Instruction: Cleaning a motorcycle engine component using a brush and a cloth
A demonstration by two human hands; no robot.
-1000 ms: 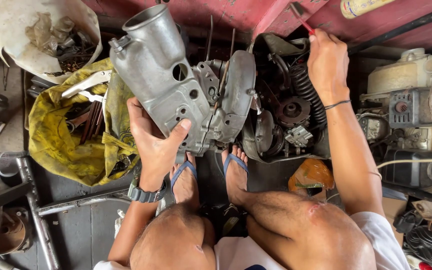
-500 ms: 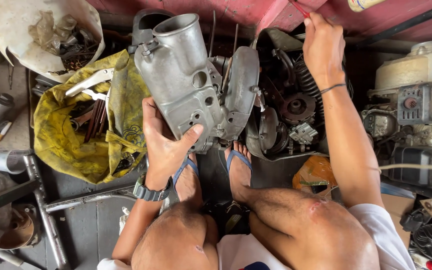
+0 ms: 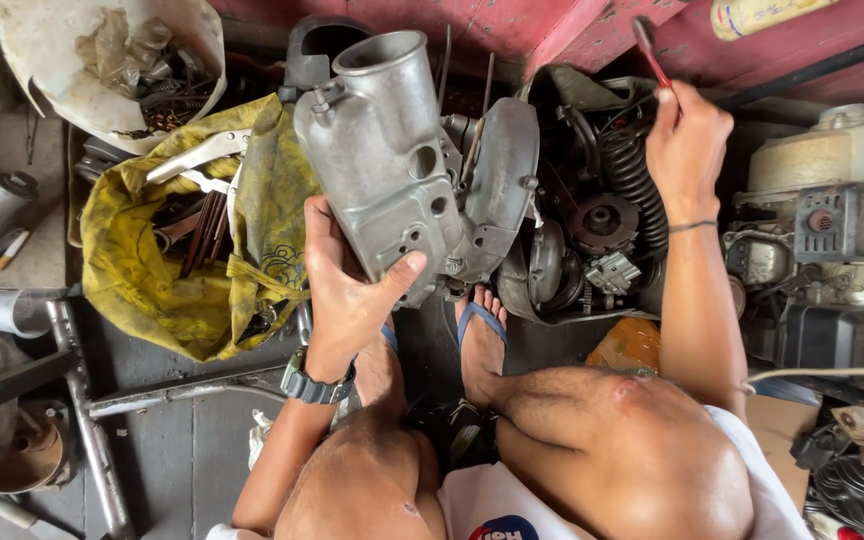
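My left hand [image 3: 347,285] grips the lower end of a grey cast-metal engine casing [image 3: 392,165] and holds it lifted and tilted, its round opening toward the top. My right hand [image 3: 687,140] is raised at the upper right, shut on a red-handled tool [image 3: 649,48] whose tip points up toward the red panel. Between the hands sits an engine block [image 3: 592,230] with a black ribbed hose and exposed gears. My feet in blue sandals rest below the casing.
A yellow cloth bag [image 3: 167,260] with pliers and tools lies at the left. A white tub [image 3: 102,55] of small parts stands at the upper left. Metal tubes [image 3: 82,400] lie at the lower left. Another small engine [image 3: 822,220] stands at the right.
The casing has come up and nearer in my left hand. My right hand with the red tool has stayed raised near the red panel.
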